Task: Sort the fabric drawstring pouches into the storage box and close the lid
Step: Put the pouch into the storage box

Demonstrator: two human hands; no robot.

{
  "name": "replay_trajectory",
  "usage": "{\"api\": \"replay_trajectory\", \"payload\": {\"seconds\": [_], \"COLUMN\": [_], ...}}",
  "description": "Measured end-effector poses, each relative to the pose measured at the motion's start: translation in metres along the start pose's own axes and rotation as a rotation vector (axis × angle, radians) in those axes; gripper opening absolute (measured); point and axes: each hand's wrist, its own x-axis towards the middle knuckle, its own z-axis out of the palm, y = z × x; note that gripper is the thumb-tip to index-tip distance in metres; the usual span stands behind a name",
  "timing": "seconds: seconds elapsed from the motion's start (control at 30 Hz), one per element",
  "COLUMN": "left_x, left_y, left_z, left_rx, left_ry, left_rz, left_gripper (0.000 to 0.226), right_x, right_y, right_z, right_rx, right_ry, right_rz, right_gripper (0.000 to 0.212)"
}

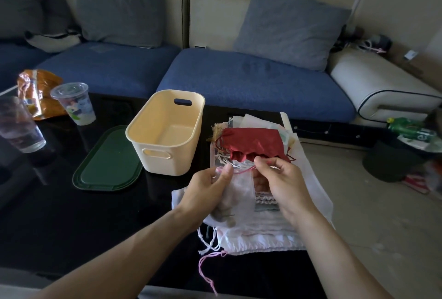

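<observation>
A cream storage box [167, 131] stands open and empty on the black table [59, 215]. Its dark green lid [107, 160] lies flat to the left of it. A heap of fabric drawstring pouches [258, 227], mostly pale pink and white, lies to the right of the box, with a dark red pouch [253, 143] on top at the far side. Above the heap, my left hand [205, 191] grips a sheer pale pink pouch [239, 188] by its mouth. My right hand [282, 179] pinches that pouch's pink drawstring, stretched between both hands.
Two clear plastic cups [74, 104] [19, 128] and an orange snack bag [35, 92] stand at the table's left. A blue sofa [239, 78] with cushions runs behind the table. A green bottle [411, 128] and a black round object [392, 162] are on the floor at the right.
</observation>
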Motion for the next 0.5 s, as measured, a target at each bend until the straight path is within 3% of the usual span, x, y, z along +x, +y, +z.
{"api": "replay_trajectory", "payload": {"seconds": [0.2, 0.5], "left_x": [-0.0052, 0.0013], "left_y": [0.0009, -0.005], "left_z": [0.0016, 0.005], "left_rx": [0.005, -0.022], "left_ry": [-0.107, -0.1], "left_rz": [-0.031, -0.075], "left_gripper": [0.047, 0.021], "right_x": [0.0008, 0.0012], "right_y": [-0.004, -0.0055], "right_z": [0.0004, 0.001], "right_rx": [0.071, 0.162], "right_ry": [0.061, 0.068], "right_rz": [0.022, 0.08], "right_gripper": [0.024, 0.025]}}
